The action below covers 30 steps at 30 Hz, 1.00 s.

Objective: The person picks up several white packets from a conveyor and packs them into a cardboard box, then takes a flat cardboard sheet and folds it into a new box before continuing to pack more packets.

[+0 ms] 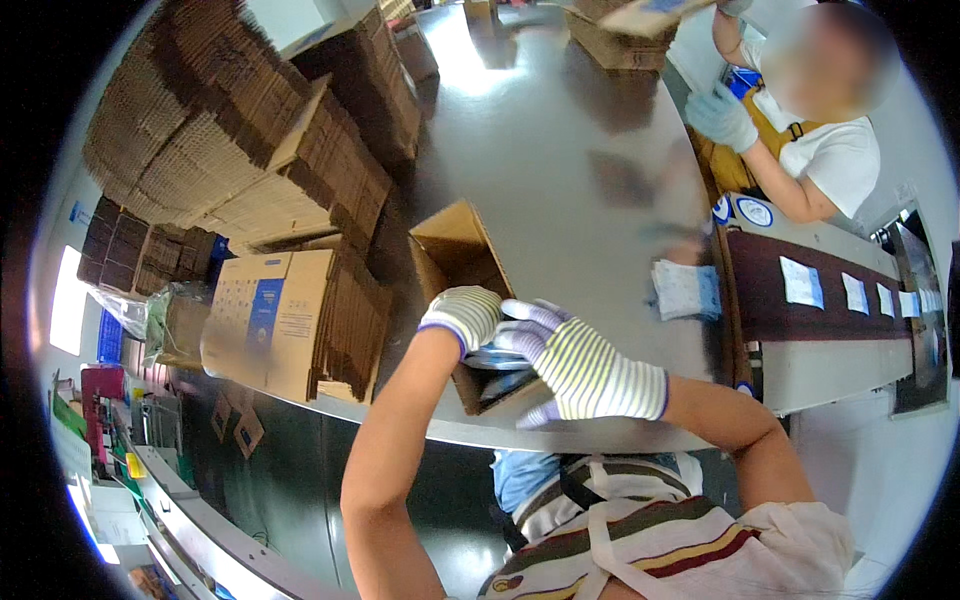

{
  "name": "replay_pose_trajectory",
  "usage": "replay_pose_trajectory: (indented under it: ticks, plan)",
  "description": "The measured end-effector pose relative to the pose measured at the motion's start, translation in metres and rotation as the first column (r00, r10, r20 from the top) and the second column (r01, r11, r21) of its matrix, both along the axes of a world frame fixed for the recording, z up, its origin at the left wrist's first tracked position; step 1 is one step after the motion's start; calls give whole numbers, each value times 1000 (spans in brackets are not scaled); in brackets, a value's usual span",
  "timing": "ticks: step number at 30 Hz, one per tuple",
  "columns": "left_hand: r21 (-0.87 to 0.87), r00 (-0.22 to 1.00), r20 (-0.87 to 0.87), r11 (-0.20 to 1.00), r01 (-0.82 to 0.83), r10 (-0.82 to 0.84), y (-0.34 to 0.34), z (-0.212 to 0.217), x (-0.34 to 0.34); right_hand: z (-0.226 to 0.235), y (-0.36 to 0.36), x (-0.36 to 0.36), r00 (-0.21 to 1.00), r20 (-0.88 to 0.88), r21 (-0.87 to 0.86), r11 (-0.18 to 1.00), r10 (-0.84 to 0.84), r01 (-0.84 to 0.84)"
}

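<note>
An open cardboard box [462, 228] stands on the metal table near its front edge. Blue and white packets [505, 382] lie inside it, partly covered by my hands. My left hand [462, 316], in a striped knit glove, reaches into the box opening; its fingers point down and are mostly hidden. Over the right side of the box is my right hand [595, 368], gloved the same way. Its fingers stretch leftward toward the left hand and its thumb stands apart, with nothing seen in it.
Stacks of flat cardboard boxes [270, 315] line the table's left side. On the right, a small pile of white and blue packets [686, 290] sits beside a dark conveyor belt [830, 290] carrying several packets. Across the belt stands a gloved co-worker [830, 150] near another carton [620, 45].
</note>
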<state>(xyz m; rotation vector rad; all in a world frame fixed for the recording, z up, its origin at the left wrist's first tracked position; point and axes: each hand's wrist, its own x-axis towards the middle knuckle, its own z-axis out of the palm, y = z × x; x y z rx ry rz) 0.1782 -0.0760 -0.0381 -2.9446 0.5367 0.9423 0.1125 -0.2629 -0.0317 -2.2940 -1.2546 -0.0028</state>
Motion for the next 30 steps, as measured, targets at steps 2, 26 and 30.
replay_pose_trajectory:
  ticks: [2, 26, 30]
  plan:
    - [-258, 968, -249, 962, -92, 26, 19, -26, 6, -16, 9, -5, 974, 226, -106, 994, 3, 22]
    - [-182, 874, 485, 978, 100, 1, -5, -13, -79, -33, -125, 59, 967, -137, -88, 975, -214, 203]
    - [-140, 890, 455, 986, 95, -21, -10, -13, -75, -25, -218, 109, 914, -51, -381, 854, -402, 355]
